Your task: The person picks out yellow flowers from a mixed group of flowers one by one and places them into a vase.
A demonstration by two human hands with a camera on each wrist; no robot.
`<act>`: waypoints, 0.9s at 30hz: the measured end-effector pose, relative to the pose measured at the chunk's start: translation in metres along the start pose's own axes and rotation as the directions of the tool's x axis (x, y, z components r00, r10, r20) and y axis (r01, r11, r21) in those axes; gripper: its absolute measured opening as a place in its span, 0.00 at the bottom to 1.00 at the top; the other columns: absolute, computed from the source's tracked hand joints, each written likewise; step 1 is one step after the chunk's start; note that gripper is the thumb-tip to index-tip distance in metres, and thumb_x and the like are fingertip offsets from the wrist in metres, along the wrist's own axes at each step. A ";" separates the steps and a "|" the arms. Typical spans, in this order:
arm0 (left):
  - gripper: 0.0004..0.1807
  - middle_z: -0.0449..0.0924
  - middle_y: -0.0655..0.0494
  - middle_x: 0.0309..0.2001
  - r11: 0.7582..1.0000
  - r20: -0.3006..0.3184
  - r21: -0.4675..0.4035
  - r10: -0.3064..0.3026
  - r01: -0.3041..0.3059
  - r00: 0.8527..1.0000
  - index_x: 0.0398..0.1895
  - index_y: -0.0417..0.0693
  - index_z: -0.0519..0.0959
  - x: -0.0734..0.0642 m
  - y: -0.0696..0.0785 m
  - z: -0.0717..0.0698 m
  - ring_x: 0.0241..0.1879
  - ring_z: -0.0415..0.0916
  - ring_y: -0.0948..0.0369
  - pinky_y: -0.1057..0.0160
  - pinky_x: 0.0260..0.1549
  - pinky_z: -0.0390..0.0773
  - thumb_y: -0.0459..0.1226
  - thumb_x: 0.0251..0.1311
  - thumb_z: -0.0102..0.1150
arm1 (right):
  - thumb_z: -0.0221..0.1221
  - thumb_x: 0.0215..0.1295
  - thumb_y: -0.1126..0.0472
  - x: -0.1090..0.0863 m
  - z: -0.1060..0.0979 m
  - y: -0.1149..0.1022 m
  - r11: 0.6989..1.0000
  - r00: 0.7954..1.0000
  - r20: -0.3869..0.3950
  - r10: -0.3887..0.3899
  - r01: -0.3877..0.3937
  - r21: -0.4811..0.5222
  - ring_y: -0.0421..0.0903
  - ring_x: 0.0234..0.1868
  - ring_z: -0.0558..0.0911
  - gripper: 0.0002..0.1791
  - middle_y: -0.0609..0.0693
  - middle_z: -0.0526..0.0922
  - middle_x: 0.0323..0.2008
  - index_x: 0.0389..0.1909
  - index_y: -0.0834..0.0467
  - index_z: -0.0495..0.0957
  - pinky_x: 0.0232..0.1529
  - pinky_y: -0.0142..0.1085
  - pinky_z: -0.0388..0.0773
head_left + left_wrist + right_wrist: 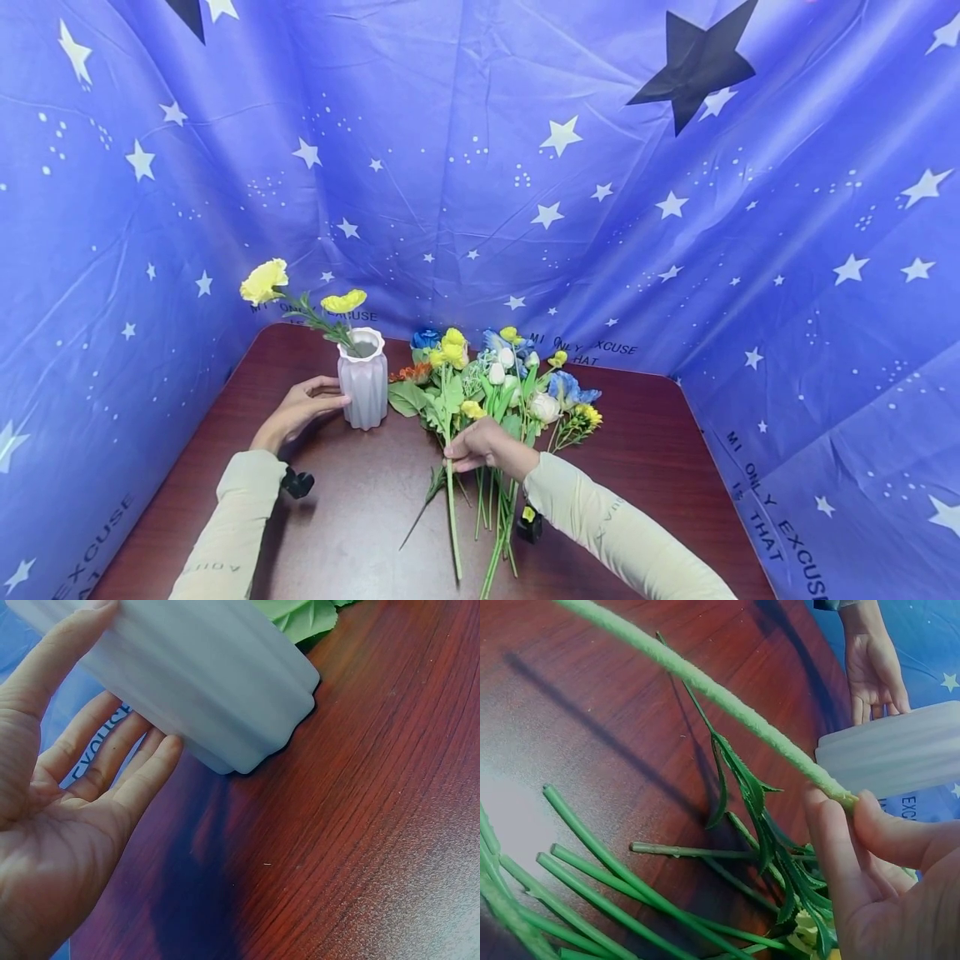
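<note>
Light-green stem (453,533) found clamped between the thumb and fingers of my right hand (487,446), raised off the table (352,517), to the right of the vase (365,392). Its upper part runs up toward yellow blooms (450,352); I cannot tell which belong to it. My left hand (303,408) touches the vase's left side with thumb and fingertips, fingers apart, not wrapped round. Vase is upright, pale and fluted; two yellow flowers (264,282) stand in it, leaning left.

Surroundings: a heap of loose flowers (510,387) lies behind and beneath my right hand, crowding the stem. Noted in it: an orange flower (411,372), blue flowers (566,387) and a pale rose (544,407). Bare ends of green stems (615,900) point toward me; a darker leafy sprig (754,795) lies near the held stem.

Writing: the starred blue backdrop (450,125) reads "MI ONLY EXCUSE IS THAT" at lower right, "EXCUSE" at lower left. Print on my sleeves (637,525) is illegible.
</note>
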State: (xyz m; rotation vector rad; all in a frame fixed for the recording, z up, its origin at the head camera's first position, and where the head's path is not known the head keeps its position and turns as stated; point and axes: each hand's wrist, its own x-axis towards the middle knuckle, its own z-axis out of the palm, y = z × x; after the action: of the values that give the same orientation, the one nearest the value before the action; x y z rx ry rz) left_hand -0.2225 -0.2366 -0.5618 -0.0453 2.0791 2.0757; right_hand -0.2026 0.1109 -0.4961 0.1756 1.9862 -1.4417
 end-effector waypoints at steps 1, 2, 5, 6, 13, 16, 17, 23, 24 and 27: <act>0.32 0.83 0.63 0.44 1.000 0.002 0.001 0.005 -0.005 1.000 0.64 0.25 0.68 0.000 0.000 0.000 0.44 0.82 0.72 0.71 0.49 0.84 0.33 0.62 0.70 | 0.65 0.61 0.77 -0.001 0.000 0.000 1.000 1.000 -0.004 -0.004 0.004 0.005 0.42 0.20 0.85 0.05 0.63 0.89 0.28 0.37 0.75 0.85 0.30 0.33 0.88; 0.32 0.83 0.63 0.44 1.000 0.008 -0.002 0.011 -0.011 1.000 0.64 0.25 0.68 0.000 -0.001 0.000 0.44 0.82 0.72 0.70 0.49 0.84 0.33 0.62 0.70 | 0.65 0.61 0.77 -0.001 0.000 0.000 1.000 1.000 -0.007 -0.011 0.011 0.008 0.42 0.20 0.85 0.06 0.63 0.88 0.27 0.38 0.75 0.84 0.30 0.34 0.88; 0.30 0.84 0.64 0.42 1.000 0.016 -0.016 0.024 -0.023 1.000 0.62 0.25 0.68 0.000 -0.001 -0.001 0.44 0.82 0.71 0.69 0.50 0.84 0.32 0.62 0.69 | 0.63 0.63 0.77 -0.002 0.000 0.001 0.999 0.999 -0.014 -0.031 0.031 0.010 0.42 0.20 0.86 0.08 0.63 0.88 0.28 0.42 0.77 0.83 0.31 0.34 0.88; 0.30 0.84 0.64 0.42 0.999 0.017 -0.020 0.026 -0.025 1.000 0.62 0.25 0.69 0.000 -0.001 -0.001 0.44 0.82 0.71 0.69 0.50 0.84 0.32 0.62 0.69 | 0.63 0.63 0.77 -0.003 0.000 0.001 0.999 0.999 -0.018 -0.041 0.041 0.009 0.42 0.21 0.86 0.09 0.64 0.88 0.29 0.43 0.77 0.83 0.31 0.34 0.88; 0.28 0.84 0.63 0.42 0.999 0.014 -0.031 0.018 -0.018 1.000 0.62 0.26 0.70 -0.001 0.000 0.001 0.44 0.83 0.71 0.68 0.50 0.84 0.31 0.63 0.68 | 0.63 0.62 0.78 -0.004 0.001 -0.005 0.996 0.996 -0.035 -0.086 0.086 0.009 0.43 0.22 0.87 0.08 0.67 0.88 0.32 0.41 0.76 0.83 0.29 0.33 0.87; 0.28 0.84 0.62 0.42 0.999 0.019 -0.035 0.019 -0.018 1.000 0.62 0.26 0.69 -0.001 0.000 0.000 0.44 0.82 0.71 0.67 0.51 0.84 0.31 0.63 0.67 | 0.63 0.62 0.78 -0.004 0.002 -0.012 0.996 0.995 -0.045 -0.093 0.093 0.003 0.43 0.23 0.87 0.07 0.67 0.88 0.31 0.40 0.75 0.84 0.29 0.32 0.87; 0.28 0.84 0.63 0.42 0.999 0.018 -0.037 0.016 -0.016 1.000 0.62 0.26 0.69 -0.002 0.000 0.000 0.44 0.82 0.71 0.66 0.52 0.84 0.30 0.63 0.67 | 0.63 0.62 0.78 -0.004 0.001 -0.014 0.995 0.994 -0.047 -0.095 0.095 -0.002 0.43 0.24 0.88 0.07 0.66 0.88 0.31 0.40 0.75 0.84 0.29 0.32 0.87; 0.28 0.84 0.62 0.42 0.999 0.018 -0.035 0.013 -0.012 1.000 0.63 0.26 0.69 -0.002 0.000 0.000 0.44 0.82 0.71 0.66 0.52 0.84 0.31 0.63 0.67 | 0.61 0.62 0.80 -0.009 0.001 -0.033 0.992 0.991 -0.064 -0.121 0.122 0.010 0.49 0.28 0.90 0.08 0.67 0.88 0.33 0.42 0.76 0.82 0.31 0.34 0.88; 0.28 0.84 0.62 0.43 0.999 0.019 -0.033 0.014 -0.013 1.000 0.63 0.26 0.69 -0.001 0.000 0.000 0.44 0.82 0.71 0.67 0.51 0.84 0.31 0.63 0.67 | 0.61 0.62 0.80 -0.010 0.000 -0.036 0.992 0.990 -0.067 -0.125 0.126 0.013 0.51 0.30 0.91 0.09 0.68 0.88 0.34 0.43 0.77 0.82 0.31 0.34 0.88; 0.29 0.84 0.61 0.43 0.999 0.021 -0.034 0.016 -0.015 1.000 0.63 0.26 0.68 -0.001 0.001 0.000 0.44 0.82 0.71 0.67 0.51 0.84 0.31 0.63 0.67 | 0.61 0.62 0.79 -0.011 -0.001 -0.046 0.990 0.988 -0.068 -0.139 0.140 0.007 0.58 0.38 0.91 0.10 0.69 0.87 0.37 0.45 0.77 0.81 0.33 0.35 0.88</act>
State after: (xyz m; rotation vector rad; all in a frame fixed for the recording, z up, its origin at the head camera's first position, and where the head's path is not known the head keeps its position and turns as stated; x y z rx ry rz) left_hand -0.2213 -0.2368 -0.5606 -0.0123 2.0387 2.1114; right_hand -0.2163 0.0973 -0.4531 0.0936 2.0803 -1.5545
